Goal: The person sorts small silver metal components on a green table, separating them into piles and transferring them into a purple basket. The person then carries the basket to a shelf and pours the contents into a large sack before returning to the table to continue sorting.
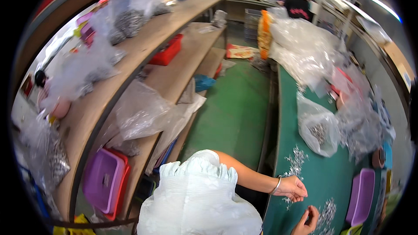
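My left hand (pixel 291 189), with a bangle (pixel 276 185) at the wrist, is over the near edge of the green tabletop (pixel 287 126). Its fingertips are pressed together in a pinch; anything between them is too small to make out. Closer to the lower edge, my right hand (pixel 306 222) has curled fingers with the thumb near them, and I cannot make out what they hold. A loose pile of small silvery metal pieces (pixel 297 161) lies beyond my left hand. Another pile of such pieces (pixel 326 217) spreads beside my right hand.
On the table stand an open clear bag (pixel 318 132) of small metal pieces, large plastic bags (pixel 305 43) and a purple tray (pixel 361 196). Wooden shelves (pixel 143 56) at left carry filled bags, a red bin (pixel 167 51) and a purple basin (pixel 102 180). A person (pixel 298 6) is far back.
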Tool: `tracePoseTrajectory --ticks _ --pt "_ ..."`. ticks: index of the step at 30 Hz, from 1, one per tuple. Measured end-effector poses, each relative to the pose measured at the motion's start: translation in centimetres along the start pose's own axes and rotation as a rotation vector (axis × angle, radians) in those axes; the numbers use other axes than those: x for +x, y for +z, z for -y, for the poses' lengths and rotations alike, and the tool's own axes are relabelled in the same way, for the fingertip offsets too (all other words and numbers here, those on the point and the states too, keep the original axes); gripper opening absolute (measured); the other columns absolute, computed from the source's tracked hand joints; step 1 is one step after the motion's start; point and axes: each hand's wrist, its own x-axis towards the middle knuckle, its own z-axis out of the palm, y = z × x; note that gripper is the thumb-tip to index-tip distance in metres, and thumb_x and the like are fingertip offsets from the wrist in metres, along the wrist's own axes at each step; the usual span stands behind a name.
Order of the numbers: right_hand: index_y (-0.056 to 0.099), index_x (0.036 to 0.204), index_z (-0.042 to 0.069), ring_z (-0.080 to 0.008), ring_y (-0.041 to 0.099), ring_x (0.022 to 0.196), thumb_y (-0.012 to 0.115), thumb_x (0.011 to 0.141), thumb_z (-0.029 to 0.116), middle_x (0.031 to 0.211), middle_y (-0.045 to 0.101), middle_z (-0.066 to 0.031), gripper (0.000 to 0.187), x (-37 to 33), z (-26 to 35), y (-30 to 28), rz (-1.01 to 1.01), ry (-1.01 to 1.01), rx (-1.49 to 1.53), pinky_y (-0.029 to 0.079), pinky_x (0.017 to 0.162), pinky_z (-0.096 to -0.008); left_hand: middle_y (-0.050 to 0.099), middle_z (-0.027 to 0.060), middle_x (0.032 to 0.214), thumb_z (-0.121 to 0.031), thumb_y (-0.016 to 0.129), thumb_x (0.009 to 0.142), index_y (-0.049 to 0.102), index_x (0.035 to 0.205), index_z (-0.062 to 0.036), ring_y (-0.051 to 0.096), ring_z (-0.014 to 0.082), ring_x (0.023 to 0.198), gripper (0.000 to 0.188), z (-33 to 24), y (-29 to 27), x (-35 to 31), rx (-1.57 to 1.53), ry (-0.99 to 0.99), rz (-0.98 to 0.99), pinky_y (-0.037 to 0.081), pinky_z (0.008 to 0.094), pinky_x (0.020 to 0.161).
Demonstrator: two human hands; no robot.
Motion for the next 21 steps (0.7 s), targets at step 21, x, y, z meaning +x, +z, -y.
tracePoseTrajectory --ticks 21 --pt "0.064 0.111 0.0 -0.0385 0.061 0.099 0.062 0.089 0.012 0.104 0.065 -0.0209 0.026 0.9 4.9 14.2 1.095 -0.44 -0.081 0.047 0.089 -0.0431 0.071 0.0061 0.089 -0.013 0.076 0.081 0.07 0.093 -0.0015 0.065 0.0111 0.078 0.017 -22.5 -12.0 -34.1 0.844 1.171 -1.416 0.054 0.0269 0.071"
